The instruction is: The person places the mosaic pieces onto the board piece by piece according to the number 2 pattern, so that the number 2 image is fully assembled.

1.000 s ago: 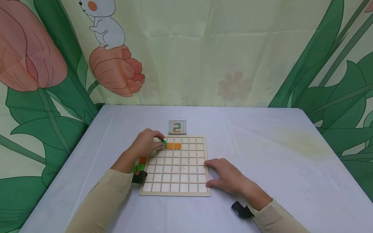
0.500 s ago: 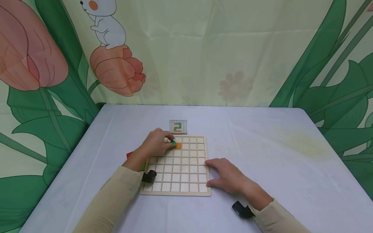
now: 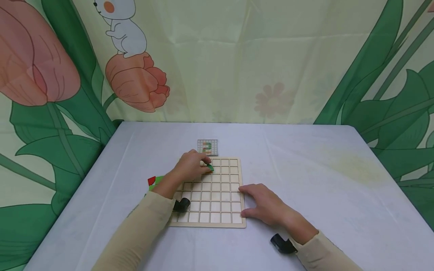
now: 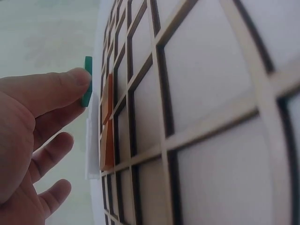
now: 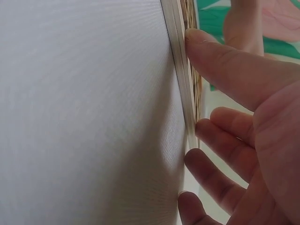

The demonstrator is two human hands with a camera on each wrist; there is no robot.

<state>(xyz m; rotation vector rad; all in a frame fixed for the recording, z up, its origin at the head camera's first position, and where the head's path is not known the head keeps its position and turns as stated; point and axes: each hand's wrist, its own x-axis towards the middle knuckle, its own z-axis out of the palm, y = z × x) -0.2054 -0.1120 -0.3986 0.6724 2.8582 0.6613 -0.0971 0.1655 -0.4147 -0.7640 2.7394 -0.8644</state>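
My left hand (image 3: 190, 165) pinches a small green tile (image 3: 210, 167) between thumb and fingertip, over the far rows of a wooden grid board (image 3: 207, 225). In the left wrist view the green tile (image 4: 87, 82) stands on edge, apart from the board, and the other fingers are loosely bent. Two orange tiles (image 4: 108, 143) sit in neighbouring cells there; in the head view the left hand hides them. My right hand (image 3: 266, 205) rests with thumb and fingertips against the board's right edge, its fingers spread and relaxed.
A small card (image 3: 207, 146) with a coloured grid pattern lies just beyond the board. Left of the board, red and green tiles (image 3: 154, 181) lie partly hidden by the left forearm. White cloth covers the table (image 3: 305, 169); a printed curtain (image 3: 217, 75) hangs behind it.
My left hand has moved right along the board's far rows with the green tile, now covering the orange tiles. The right hand has stayed at the board's edge.
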